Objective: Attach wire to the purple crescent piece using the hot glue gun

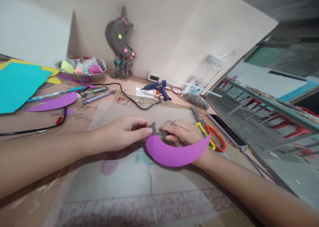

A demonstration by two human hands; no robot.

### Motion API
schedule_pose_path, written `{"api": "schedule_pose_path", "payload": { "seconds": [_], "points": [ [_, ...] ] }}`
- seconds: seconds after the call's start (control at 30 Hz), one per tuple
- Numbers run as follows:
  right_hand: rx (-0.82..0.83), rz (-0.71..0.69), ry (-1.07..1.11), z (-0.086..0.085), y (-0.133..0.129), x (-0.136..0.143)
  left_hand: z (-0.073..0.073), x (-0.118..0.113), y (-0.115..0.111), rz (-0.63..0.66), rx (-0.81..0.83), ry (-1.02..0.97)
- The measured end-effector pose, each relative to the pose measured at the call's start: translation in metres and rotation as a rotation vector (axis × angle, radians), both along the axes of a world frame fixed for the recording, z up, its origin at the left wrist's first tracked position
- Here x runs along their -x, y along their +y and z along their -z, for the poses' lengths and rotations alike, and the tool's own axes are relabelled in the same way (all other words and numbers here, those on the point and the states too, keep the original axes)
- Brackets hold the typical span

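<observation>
A purple paper crescent (175, 154) is held up over the work mat, its curve facing down. Grey yarn (154, 128) covers its left tip. My left hand (129, 132) pinches that tip between thumb and forefinger. Just behind the crescent's inner edge, my right hand (180, 132) has its fingers curled on grey yarn; part of them is hidden by the paper. The crescent's bare right tip lies in front of my right wrist. Against the back wall hangs a grey yarn-wrapped moon (116, 37) with coloured balls and tassels.
Scissors with yellow and red handles (216, 137) and a phone (228, 130) lie right of my right hand. A blue glue gun (157, 87), grey yarn bundle (195, 100) and clear bottle (209, 69) are behind. Leftward are a metal bowl (82, 74), cyan sheet (21, 87) and black cable (32, 131).
</observation>
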State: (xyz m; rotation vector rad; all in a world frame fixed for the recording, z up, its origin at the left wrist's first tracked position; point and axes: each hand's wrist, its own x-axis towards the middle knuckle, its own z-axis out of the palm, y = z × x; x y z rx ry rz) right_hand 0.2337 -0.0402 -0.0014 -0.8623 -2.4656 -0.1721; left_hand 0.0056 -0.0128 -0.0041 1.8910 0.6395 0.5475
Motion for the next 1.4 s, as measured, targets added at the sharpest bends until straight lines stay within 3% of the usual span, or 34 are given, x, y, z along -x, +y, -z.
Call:
{"api": "schedule_pose_path", "payload": {
  "seconds": [0.27,0.9,1.2,1.4],
  "points": [
    [0.026,0.007,-0.022,-0.0018,-0.0013,0.0020,-0.0001,-0.0006,0.0007,-0.002,-0.009,0.017],
    [-0.144,-0.022,-0.031,-0.0002,0.0000,0.0052,0.0012,-0.0002,0.0010,0.012,0.005,0.050],
    [-0.009,0.044,-0.038,-0.0005,-0.0026,0.0015,0.0011,-0.0010,0.0014,-0.011,0.023,0.033],
    [-0.026,0.031,-0.040,-0.0018,-0.0032,0.0029,0.0013,-0.0003,0.0019,-0.025,-0.006,0.052]
  ]
}}
